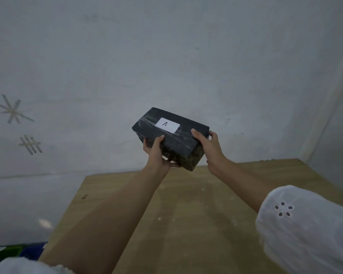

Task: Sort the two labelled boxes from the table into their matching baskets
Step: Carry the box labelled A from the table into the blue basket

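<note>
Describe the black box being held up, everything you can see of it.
The black box is a dark, rectangular, lidded carton, its top streaked with what looks like clear tape. A white label on the lid bears a handwritten "A". The near end looks mottled and greenish. It is held in the air, tilted, above the far part of the wooden table, against the pale wall. The left hand grips its left side with fingers underneath; the right hand clasps the right side, thumb on the lid.
</note>
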